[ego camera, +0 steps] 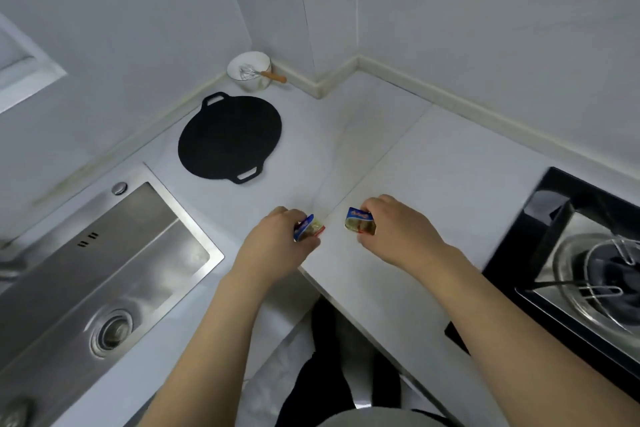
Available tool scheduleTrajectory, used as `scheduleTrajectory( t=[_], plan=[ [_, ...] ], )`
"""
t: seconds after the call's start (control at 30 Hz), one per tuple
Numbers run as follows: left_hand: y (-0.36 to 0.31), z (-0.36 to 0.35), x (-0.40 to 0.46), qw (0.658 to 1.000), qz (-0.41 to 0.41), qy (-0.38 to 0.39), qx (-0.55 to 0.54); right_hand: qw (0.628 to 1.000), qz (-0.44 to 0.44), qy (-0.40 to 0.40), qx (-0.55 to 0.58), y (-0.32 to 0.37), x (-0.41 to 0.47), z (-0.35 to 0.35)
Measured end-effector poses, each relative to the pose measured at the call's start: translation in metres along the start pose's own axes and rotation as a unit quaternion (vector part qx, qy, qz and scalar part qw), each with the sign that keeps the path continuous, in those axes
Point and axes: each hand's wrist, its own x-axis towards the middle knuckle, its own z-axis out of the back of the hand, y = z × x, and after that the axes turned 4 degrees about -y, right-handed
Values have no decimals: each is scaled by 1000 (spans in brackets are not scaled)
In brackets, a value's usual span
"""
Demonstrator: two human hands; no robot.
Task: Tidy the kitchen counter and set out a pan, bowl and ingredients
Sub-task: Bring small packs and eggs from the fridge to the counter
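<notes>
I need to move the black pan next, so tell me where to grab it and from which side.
Take the flat black pan by its two loop handles, one at the far edge near the white bowl, one at the near edge. It lies flat on the counter with a thin rim, so the loops probably give the only real purchase. Come from above. Both hands hold small packets now.

A packet (309, 228) is being pinched by the left hand (277, 239), another packet (360, 221) by the right hand (394, 229), over the counter (433, 166).
</notes>
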Motion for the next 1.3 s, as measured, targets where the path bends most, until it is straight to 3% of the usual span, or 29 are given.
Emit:
scheduleTrajectory(
  t=[0.43,0.73,1.0,1.3],
  plan=[
    [64,41,214,998,-47,33,19,998,-56,38,-4,41,157,-20],
    [84,15,341,994,-79,24,70,994,-100,40,-19,40,206,-30],
    [99,-27,365,982,-81,3,169,992,-87,74,-52,36,225,-44],
    [123,-10,317,998,-10,-50,47,991,22,88,-98,54,287,-65]
  ],
)
